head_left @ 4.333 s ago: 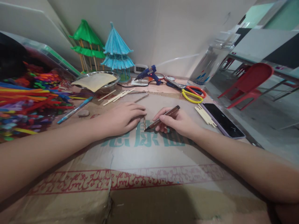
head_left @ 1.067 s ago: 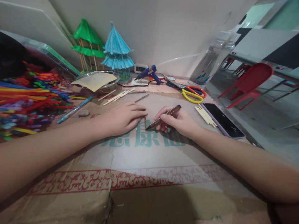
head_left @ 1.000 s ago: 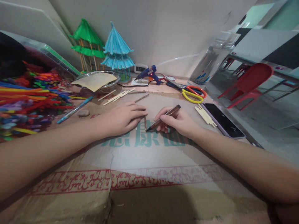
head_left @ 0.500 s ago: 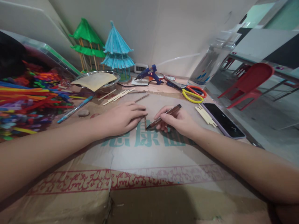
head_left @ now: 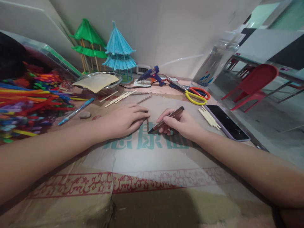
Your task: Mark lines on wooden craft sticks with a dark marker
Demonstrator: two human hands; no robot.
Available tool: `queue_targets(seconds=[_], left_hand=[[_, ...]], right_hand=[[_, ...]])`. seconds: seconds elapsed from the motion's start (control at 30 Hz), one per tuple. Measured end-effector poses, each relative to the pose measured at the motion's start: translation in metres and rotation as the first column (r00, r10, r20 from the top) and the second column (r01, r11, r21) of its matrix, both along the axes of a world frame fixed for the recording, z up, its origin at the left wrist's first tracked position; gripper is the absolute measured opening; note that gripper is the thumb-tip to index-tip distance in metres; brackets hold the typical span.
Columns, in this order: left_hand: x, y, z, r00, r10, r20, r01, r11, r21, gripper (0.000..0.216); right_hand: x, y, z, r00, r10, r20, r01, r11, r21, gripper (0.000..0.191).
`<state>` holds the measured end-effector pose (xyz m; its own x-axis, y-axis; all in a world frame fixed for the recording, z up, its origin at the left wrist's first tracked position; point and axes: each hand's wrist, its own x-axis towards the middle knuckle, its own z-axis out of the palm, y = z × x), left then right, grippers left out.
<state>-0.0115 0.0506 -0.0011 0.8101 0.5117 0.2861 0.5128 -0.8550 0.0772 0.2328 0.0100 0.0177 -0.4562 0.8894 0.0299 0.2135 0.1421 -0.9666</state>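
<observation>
My right hand (head_left: 180, 123) grips a brown marker (head_left: 169, 118) like a pen, tip down against a thin wooden stick (head_left: 147, 124) that lies on the flattened cardboard (head_left: 147, 158). My left hand (head_left: 123, 119) rests palm down beside it, its fingers lying flat and pressing the far end of the stick onto the cardboard. The stick looks brown along its length.
Coloured pipe cleaners (head_left: 26, 101) are heaped at left beside a blue pen (head_left: 76, 110). Behind stand green (head_left: 89, 44) and blue (head_left: 118, 50) pagoda models, a glass bowl (head_left: 99, 83), loose sticks (head_left: 120, 97), a glue gun (head_left: 152, 75), scissors (head_left: 196, 95), more sticks (head_left: 209, 117) and a phone (head_left: 226, 122).
The marker tip has shifted slightly back and forth along the stick. My left hand has stayed in place on the stick.
</observation>
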Motion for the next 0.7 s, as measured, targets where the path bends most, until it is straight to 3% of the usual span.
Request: queue_targets(seconds=[0.57, 0.7], left_hand=[[0.0007, -0.0003, 0.0017, 1.0, 0.002, -0.013, -0.002, 1.0, -0.006, 0.04], [0.0003, 0.0001, 0.0006, 1.0, -0.001, 0.007, 0.001, 1.0, -0.012, 0.039]], right_hand=[[-0.002, 0.0021, -0.0031, 0.995, -0.097, -0.012, 0.098, 0.995, 0.021, 0.018], [-0.0008, 0.0019, -0.0022, 0.999, -0.042, 0.0, 0.042, 0.999, 0.014, 0.023]])
